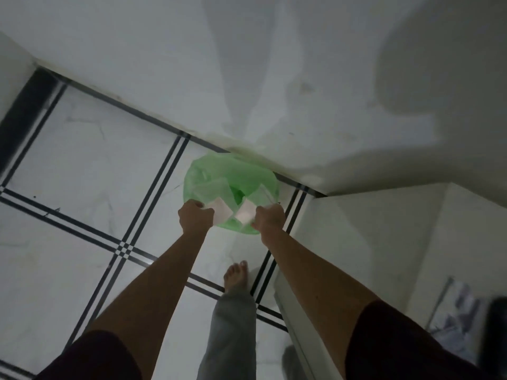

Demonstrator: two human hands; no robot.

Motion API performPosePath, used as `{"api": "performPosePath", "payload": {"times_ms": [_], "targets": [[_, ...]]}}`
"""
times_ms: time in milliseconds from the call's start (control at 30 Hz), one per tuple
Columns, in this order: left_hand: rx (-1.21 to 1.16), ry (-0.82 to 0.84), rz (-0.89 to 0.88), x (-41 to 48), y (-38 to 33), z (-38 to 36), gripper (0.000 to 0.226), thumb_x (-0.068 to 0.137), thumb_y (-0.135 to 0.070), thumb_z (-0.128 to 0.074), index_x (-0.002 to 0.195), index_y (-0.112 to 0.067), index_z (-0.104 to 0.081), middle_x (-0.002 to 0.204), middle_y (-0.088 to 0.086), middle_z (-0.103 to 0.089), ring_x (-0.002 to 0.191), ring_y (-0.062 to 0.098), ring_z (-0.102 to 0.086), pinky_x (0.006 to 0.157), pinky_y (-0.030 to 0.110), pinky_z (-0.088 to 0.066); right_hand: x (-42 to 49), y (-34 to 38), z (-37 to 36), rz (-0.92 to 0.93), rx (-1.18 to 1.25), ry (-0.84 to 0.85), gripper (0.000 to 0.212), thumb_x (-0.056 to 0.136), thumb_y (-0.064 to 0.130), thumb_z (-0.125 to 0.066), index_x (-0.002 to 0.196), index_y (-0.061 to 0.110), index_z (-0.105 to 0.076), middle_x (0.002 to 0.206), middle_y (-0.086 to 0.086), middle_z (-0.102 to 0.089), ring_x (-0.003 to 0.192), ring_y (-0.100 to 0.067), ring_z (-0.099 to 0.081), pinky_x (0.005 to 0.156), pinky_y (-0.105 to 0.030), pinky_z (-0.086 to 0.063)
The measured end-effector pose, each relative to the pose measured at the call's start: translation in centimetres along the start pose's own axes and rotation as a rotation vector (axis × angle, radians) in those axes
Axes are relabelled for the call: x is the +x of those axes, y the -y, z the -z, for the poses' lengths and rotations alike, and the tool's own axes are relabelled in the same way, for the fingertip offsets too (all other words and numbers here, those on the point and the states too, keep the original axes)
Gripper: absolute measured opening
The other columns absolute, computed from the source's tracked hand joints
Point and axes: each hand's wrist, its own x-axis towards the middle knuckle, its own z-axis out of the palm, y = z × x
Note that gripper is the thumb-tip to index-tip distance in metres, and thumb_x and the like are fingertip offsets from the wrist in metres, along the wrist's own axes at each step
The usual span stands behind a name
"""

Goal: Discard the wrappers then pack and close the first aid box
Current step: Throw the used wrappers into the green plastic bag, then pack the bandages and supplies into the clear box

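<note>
A bin lined with a green plastic bag stands on the floor against the wall. Both my arms reach out over its near rim. My left hand is closed on a white wrapper that sticks out toward the bin's middle. My right hand is closed on another white wrapper. Both wrappers hang just above the bag's opening. Pale scraps lie inside the bag. The first aid box is not in view.
The floor is white tile with dark double lines. A white wall runs behind the bin. A white cabinet or ledge stands at the right. My bare foot is on the floor below the bin.
</note>
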Motion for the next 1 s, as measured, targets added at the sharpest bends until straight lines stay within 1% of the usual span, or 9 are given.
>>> {"api": "performPosePath", "payload": {"times_ms": [67,133,200,333,467,533,667,900,1000], "targets": [[0.018,-0.009,-0.005,0.7,0.5,-1.1,0.046,0.073,-0.015,-0.069,0.116,-0.002,-0.06,0.113,0.021,-0.067,0.1,0.035,-0.065,0.091,0.036,-0.051,0.9,-0.9,-0.7,-0.031,-0.061,0.091,0.044,0.082,0.012,-0.062,0.121,-0.007,-0.052,0.122,-0.02,-0.061,0.105,-0.037,-0.063,0.087,-0.038,-0.056],[0.065,-0.019,-0.027,0.3,1.0,-1.4,0.044,0.08,-0.017,-0.065,0.12,0.001,-0.058,0.119,0.021,-0.063,0.11,0.035,-0.06,0.092,0.035,-0.046,0.6,-2.0,-0.4,-0.001,-0.168,0.14,0.044,0.087,0.018,-0.058,0.122,-0.007,-0.052,0.119,-0.019,-0.061,0.105,-0.035,-0.062,0.076,-0.028,-0.05],[0.125,-0.024,-0.076,-0.9,1.4,-1.1,0.039,0.084,-0.016,-0.06,0.118,0.002,-0.059,0.119,0.022,-0.064,0.112,0.036,-0.058,0.092,0.036,-0.046,-0.2,-2.8,0.7,0.107,-0.341,0.145,0.037,0.09,0.017,-0.051,0.118,-0.007,-0.054,0.118,-0.021,-0.062,0.104,-0.034,-0.061,0.069,-0.029,-0.044],[0.245,0.014,-0.335,-5.8,1.6,0.0,0.029,0.086,-0.013,-0.056,0.111,0.001,-0.062,0.11,0.022,-0.068,0.106,0.037,-0.061,0.091,0.041,-0.048,-3.9,-3.5,4.8,0.406,-0.603,0.132,0.032,0.094,0.016,-0.043,0.12,-0.001,-0.052,0.122,-0.019,-0.058,0.111,-0.034,-0.055,0.087,-0.037,-0.047],[0.243,-0.002,-0.538,-13.8,-0.8,1.1,0.03,0.088,-0.014,-0.056,0.116,-0.002,-0.06,0.12,0.017,-0.063,0.113,0.033,-0.057,0.096,0.041,-0.045,-8.9,-3.2,11.1,0.753,-0.82,0.086,0.022,0.09,0.01,-0.044,0.106,-0.001,-0.054,0.108,-0.02,-0.059,0.102,-0.036,-0.055,0.086,-0.042,-0.048],[0.231,-0.005,-0.588,-18.7,-2.5,1.7,0.032,0.09,-0.015,-0.055,0.12,-0.004,-0.057,0.126,0.015,-0.06,0.118,0.031,-0.054,0.097,0.038,-0.043,-11.9,-2.7,14.8,0.893,-0.838,0.048,0.018,0.089,0.008,-0.045,0.101,-0.002,-0.054,0.103,-0.022,-0.06,0.097,-0.038,-0.056,0.084,-0.044,-0.047],[0.277,-0.024,-0.749,-28.9,-5.1,2.9,0.034,0.09,-0.013,-0.053,0.121,-0.002,-0.056,0.124,0.018,-0.059,0.115,0.033,-0.055,0.095,0.039,-0.044,-18.1,-2.1,22.9,1.084,-0.867,-0.079,0.023,0.089,0.01,-0.046,0.107,0.0,-0.057,0.109,-0.02,-0.061,0.103,-0.036,-0.056,0.089,-0.044,-0.045],[0.297,-0.117,-1.066,-46.1,-6.2,2.1,0.027,0.089,-0.014,-0.054,0.113,-0.001,-0.058,0.112,0.019,-0.063,0.101,0.036,-0.06,0.084,0.041,-0.047,-26.2,-6.0,37.1,1.231,-0.638,-0.198,0.024,0.093,0.012,-0.046,0.11,-0.001,-0.057,0.112,-0.018,-0.06,0.106,-0.034,-0.053,0.089,-0.041,-0.043],[0.277,-0.101,-1.145,-51.9,-5.4,0.6,0.027,0.089,-0.014,-0.054,0.112,-0.002,-0.059,0.11,0.017,-0.063,0.098,0.034,-0.061,0.08,0.039,-0.048,-27.9,-9.2,42.3,1.219,-0.529,-0.228,0.025,0.094,0.011,-0.045,0.112,-0.001,-0.057,0.115,-0.019,-0.06,0.107,-0.033,-0.053,0.09,-0.042,-0.045]]}}
